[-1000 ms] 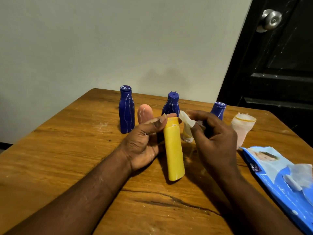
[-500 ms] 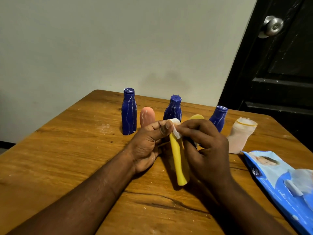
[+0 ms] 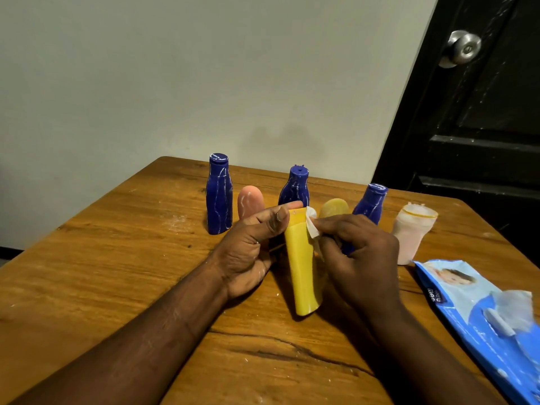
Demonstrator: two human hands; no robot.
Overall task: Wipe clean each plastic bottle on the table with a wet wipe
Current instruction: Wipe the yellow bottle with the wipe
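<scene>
- The left hand (image 3: 248, 247) is gripping the top end of the yellow bottle (image 3: 301, 270), with the thumb curled across its near face and a fingertip showing over the far edge.
- The yellow bottle is leaning between the 2 hands, top end away from the person, at the middle of the table (image 3: 117, 258); I cannot tell if its near end is touching the wood.
- The right hand (image 3: 359, 258) is pinching a folded white wipe (image 3: 312, 229) in curled fingers and pressing it against the bottle's upper right edge.
- 3 blue bottles are standing upright in a row behind the hands: the left one (image 3: 219, 197), the middle one (image 3: 295, 188) and the right one (image 3: 369, 204), all streaked with white.
- A pink bottle (image 3: 249, 200) is showing between the left and middle blue ones, and a rounded yellow top (image 3: 334, 207) is peeking out between the middle and right ones.
- A pale bottle (image 3: 412, 238) is standing to the right of the row.
- A blue pack (image 3: 479, 317) is lying at the table's right edge, with its flap lifted.
- A dark door (image 3: 482, 141) is standing behind the table on the right.
</scene>
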